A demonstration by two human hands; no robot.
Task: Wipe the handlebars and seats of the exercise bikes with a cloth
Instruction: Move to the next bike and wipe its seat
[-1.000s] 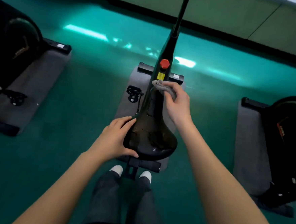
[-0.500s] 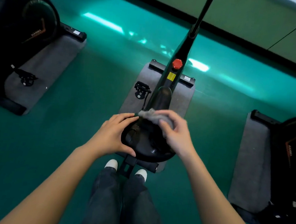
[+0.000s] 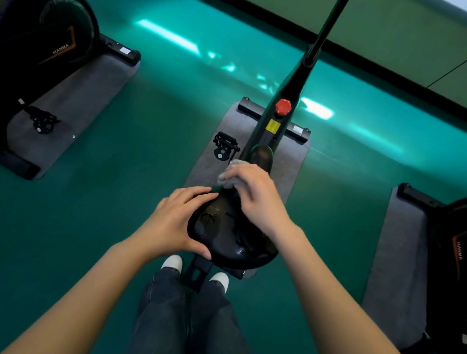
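Note:
A black, worn bike seat (image 3: 231,237) sits in front of me on the middle exercise bike (image 3: 287,97). My left hand (image 3: 176,222) grips the seat's left rim, thumb under the rear edge and fingers over the top. My right hand (image 3: 253,194) holds a bunched grey cloth (image 3: 231,174) against the middle of the seat, near its narrow nose. The seat's nose tip (image 3: 261,155) shows beyond the cloth. The handlebars are out of view; only the black front post rises toward the top edge.
A second bike (image 3: 43,36) stands on a grey mat at the left and a third (image 3: 458,261) at the right. A pedal (image 3: 225,145) sticks out left of the middle bike. My feet (image 3: 195,271) straddle its rear base. Green floor lies between the mats.
My right hand drew the cloth back from the seat's nose to its wide part, then forward a little and to the left. My left hand kept its grip on the rim.

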